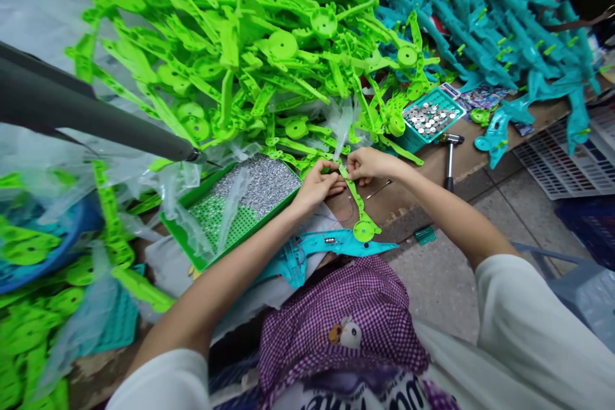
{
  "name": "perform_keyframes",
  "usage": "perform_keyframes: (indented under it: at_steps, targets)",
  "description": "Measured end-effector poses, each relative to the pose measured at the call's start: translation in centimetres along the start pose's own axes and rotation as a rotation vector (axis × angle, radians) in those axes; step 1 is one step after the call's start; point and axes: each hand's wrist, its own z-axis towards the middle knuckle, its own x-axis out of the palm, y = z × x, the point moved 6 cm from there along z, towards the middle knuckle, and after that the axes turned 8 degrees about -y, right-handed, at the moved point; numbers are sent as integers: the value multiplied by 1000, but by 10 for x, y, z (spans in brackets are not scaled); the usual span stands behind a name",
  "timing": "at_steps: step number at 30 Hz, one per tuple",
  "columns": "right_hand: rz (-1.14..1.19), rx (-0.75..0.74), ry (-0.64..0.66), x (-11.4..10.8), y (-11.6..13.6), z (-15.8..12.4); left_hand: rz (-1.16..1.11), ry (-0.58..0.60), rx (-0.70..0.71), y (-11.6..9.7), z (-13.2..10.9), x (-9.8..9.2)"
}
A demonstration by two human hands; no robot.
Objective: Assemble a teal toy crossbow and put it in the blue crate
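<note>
A long light-green plastic part (354, 195) with a round disc end lies between my hands and points down toward me. My left hand (318, 184) is closed at its upper left side, fingers curled. Against its right edge, the fingers of my right hand (368, 165) are pinched together; anything small between them is hidden. Thin dark wire loops beside the part. Just below lies a blue plastic shell half (312, 245) with red wires and small metal pieces in it. A thin metal tool (379, 189) rests right of the green part.
A large heap of green parts (230, 45) rises behind my hands. At left is a green tray (202, 214) of small screws. A teal basket (420, 141) of round metal discs and a hammer (450, 157) lie right. Blue shells (504, 32) are piled beyond; a dark pole (96, 109) juts in.
</note>
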Motion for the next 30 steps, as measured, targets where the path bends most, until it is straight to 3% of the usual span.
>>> perform_keyframes:
  at_steps: [10,14,17,21,26,30]
  targets:
    - [-143,-72,-40,-3,1,-5,133,-205,169,-1,0,6]
    - [-53,-146,-209,-1,-5,-25,238,-284,204,-2,0,5]
    - [-16,-180,-349,8,-14,-43,234,-261,214,-2,1,6]
    - [13,-148,-403,19,-19,-49,183,-211,211,0,1,7]
    - [-52,-121,-550,10,-14,-50,147,-171,209,2,3,8]
    - [-187,-204,-564,12,-10,-54,170,-169,247,3,4,7]
